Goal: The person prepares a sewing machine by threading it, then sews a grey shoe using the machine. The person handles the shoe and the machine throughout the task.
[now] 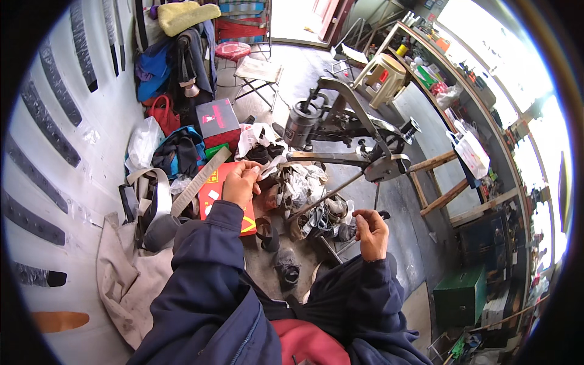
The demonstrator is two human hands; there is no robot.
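My left hand [242, 182] is raised in front of a red box [210, 193], thumb and fingertips pressed together. Anything pinched in them is too small to make out. Lower and to the right, my right hand [372, 236] hovers over my right knee with its fingers curled in toward the thumb; what they hold, if anything, cannot be seen. Beyond both hands stands a dark metal hand-crank shoe sewing machine [356, 115], with its long narrow arm [322, 157] reaching leftward, close to my left hand but apart from it.
Shoes and plastic bags [304, 188] lie heaped under the machine. Single dark shoes [287, 266] sit on the floor between my legs. A grey shoebox [218, 118] and bags line the left. At the right are a cluttered workbench [450, 79], a wooden frame [435, 163] and a green box [460, 295].
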